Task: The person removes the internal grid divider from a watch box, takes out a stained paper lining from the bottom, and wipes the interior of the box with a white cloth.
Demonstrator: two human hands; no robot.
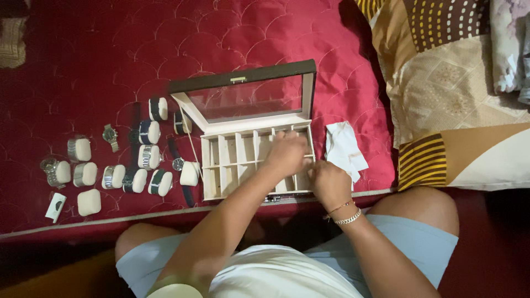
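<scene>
down on a quilted red bedspread (110, 49), cream watch box (232, 165) open.

We see a red quilted bedspread (110, 49) stitched in scallop curves, and we take it as our landmark. On its left part lie small cream cushions (88, 202), most with watches wrapped round them, in loose rows; one bare cushion sits nearest the bedspread's front edge. A loose watch (110, 135) lies flat among them, and a dark strap (134, 118) beside it. A small white tag (56, 206) lies at the bedspread's front left. A white cloth (343, 149) rests crumpled on its right part. Beyond the bedspread's right edge we see patterned pillows (447, 88) in brown, yellow and cream.
</scene>
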